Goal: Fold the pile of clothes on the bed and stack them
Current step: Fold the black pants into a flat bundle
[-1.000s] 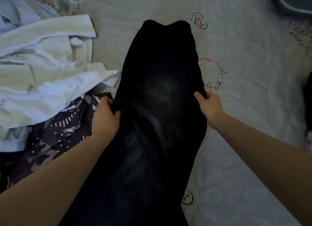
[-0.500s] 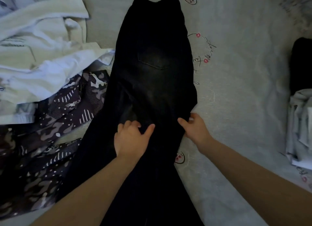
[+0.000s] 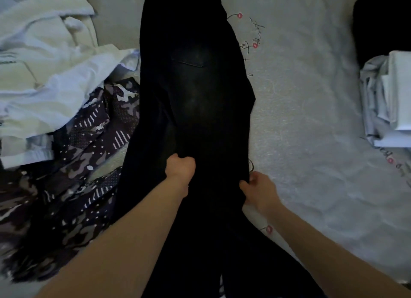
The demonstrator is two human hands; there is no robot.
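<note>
Black jeans lie lengthwise down the frame's centre on the bed. Left hand bunches the middle fabric; right hand pinches the right edge. Heavy, limp denim probably handles best gripped at the seams.

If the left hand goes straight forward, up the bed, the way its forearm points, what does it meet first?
Only more of the black jeans: the left hand already has a grip on them, and next in line is the back pocket. Nothing else seems in its way, though depth is unclear.
</note>
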